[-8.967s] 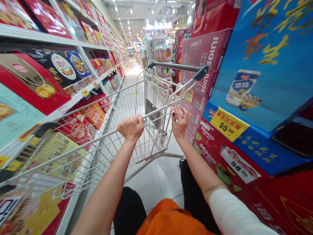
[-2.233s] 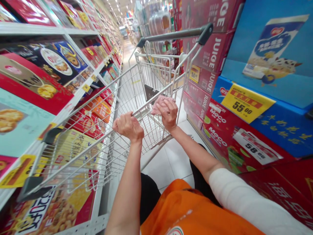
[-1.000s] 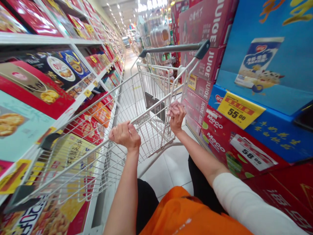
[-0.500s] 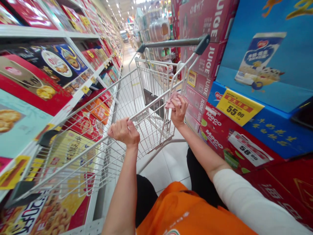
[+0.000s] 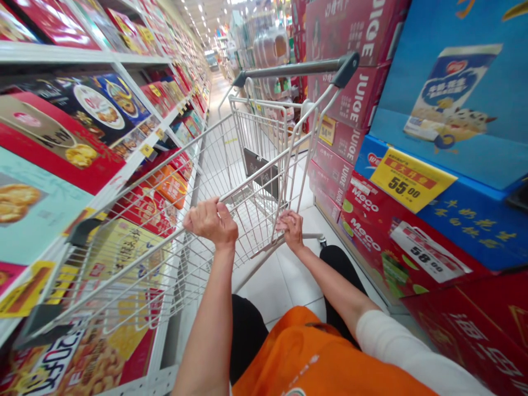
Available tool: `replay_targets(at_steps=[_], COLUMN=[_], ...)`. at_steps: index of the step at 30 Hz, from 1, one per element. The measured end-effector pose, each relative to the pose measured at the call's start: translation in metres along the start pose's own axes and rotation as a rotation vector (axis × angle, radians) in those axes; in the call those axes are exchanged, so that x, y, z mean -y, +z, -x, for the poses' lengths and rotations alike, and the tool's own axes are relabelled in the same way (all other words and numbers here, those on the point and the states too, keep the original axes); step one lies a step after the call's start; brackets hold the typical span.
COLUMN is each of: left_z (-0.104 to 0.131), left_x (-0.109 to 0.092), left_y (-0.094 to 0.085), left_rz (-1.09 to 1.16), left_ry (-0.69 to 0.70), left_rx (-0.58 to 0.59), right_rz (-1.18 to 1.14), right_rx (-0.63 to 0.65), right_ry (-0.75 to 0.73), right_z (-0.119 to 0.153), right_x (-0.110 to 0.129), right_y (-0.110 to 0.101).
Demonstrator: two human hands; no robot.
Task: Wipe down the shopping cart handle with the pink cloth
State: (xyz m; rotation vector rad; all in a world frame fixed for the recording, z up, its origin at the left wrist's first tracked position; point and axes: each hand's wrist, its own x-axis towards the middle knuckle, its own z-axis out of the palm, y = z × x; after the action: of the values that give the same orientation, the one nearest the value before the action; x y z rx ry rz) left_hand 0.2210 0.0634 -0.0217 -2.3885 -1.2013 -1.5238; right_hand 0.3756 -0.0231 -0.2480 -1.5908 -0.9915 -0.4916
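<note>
A grey wire shopping cart (image 5: 251, 181) stands in front of me, with its dark handle (image 5: 292, 70) on the far side. My left hand (image 5: 212, 221) is wrapped round the top rail of the cart's near side. Lower and to the right, my right hand (image 5: 292, 228) presses a pink cloth (image 5: 282, 221) against the wires near the bottom corner of the basket; its fingers are closed round the cloth. A dark panel (image 5: 262, 171) hangs inside the cart at the handle end.
Shelves (image 5: 144, 159) of boxed snacks run along the left, close to the cart. Stacked red drink cartons (image 5: 363, 220) and a blue carton (image 5: 449, 132) rise on the right. A white tiled floor (image 5: 268, 280) lies below.
My right hand has moved down the cart's corner with the cloth, from near the top rail to near the basket's bottom. My left hand keeps its hold on the rail.
</note>
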Motion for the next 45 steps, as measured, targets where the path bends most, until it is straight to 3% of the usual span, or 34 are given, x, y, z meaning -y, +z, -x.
replay_targets(at_steps=[3, 5, 10, 12, 16, 20, 24, 27, 29, 33, 38, 41, 45], left_z=[0.001, 0.002, 0.001, 0.001, 0.002, 0.004, 0.004, 0.004, 0.004, 0.005, 0.007, 0.007, 0.007], left_x=[-0.001, -0.002, 0.0, 0.002, 0.003, -0.002, -0.005, -0.006, -0.005, -0.004, -0.006, -0.008, -0.01], left_y=[0.001, 0.002, 0.004, 0.006, 0.008, 0.005, 0.002, 0.002, 0.003, 0.007, 0.009, 0.007, 0.003], left_rz=[-0.042, -0.061, -0.064, -0.049, -0.023, -0.001, 0.033, 0.04, 0.019, -0.032, -0.062, -0.047, -0.004], left_ry=[0.019, 0.032, 0.053, 0.07, 0.051, 0.006, -0.041, -0.044, -0.026, 0.036, 0.06, 0.077, 0.082], left_rx=[-0.061, -0.079, -0.092, -0.113, -0.132, -0.094, -0.02, 0.011, -0.006, -0.085, -0.137, -0.146, -0.132], right_rz=[0.039, 0.052, 0.036, 0.027, 0.037, 0.079, 0.106, 0.083, 0.071, 0.055, 0.069, 0.071, 0.035], right_rx=[-0.139, -0.177, -0.11, -0.074, -0.119, -0.165, -0.167, -0.123, -0.093, -0.073, -0.074, -0.061, -0.009], right_ry=[0.055, 0.064, 0.039, 0.046, 0.102, 0.067, 0.051, 0.021, 0.0, -0.011, -0.042, -0.1, -0.199], right_z=[-0.021, -0.019, 0.022, 0.024, -0.014, -0.033, 0.014, 0.058, 0.073, 0.056, 0.018, 0.032, 0.071], right_x=[-0.01, -0.008, 0.01, 0.014, 0.019, 0.033, 0.047, 0.053, 0.054, 0.052, 0.048, 0.05, 0.054], right_y=[0.012, 0.018, 0.005, -0.005, -0.004, 0.023, 0.04, 0.035, 0.027, 0.024, 0.052, 0.06, 0.046])
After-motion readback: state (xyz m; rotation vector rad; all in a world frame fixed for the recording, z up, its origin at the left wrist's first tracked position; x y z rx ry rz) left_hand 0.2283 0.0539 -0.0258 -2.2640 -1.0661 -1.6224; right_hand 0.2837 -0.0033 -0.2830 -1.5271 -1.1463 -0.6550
